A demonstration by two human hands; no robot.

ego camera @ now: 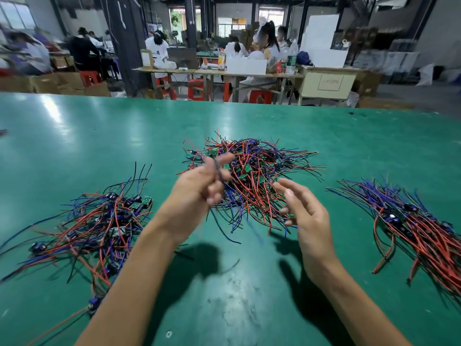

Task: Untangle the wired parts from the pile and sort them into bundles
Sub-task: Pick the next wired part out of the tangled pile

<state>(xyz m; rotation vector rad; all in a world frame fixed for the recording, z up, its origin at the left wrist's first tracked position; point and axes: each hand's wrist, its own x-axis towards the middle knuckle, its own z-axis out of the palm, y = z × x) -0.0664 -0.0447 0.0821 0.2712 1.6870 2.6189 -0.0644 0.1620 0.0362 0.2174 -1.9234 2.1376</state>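
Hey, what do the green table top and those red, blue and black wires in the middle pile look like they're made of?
Green table top: probably a smooth rubber or vinyl mat with a semi-gloss finish; it reflects soft glare and shows scuffs. Tangled wires in the middle pile: likely plastic-insulated, with matte, flexible, solid-coloured jackets; small green boards among them look like circuit boards.

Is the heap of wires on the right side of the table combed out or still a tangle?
Combed out: in the right bundle the red, blue and black wires run side by side, unlike the crisscrossed middle pile.
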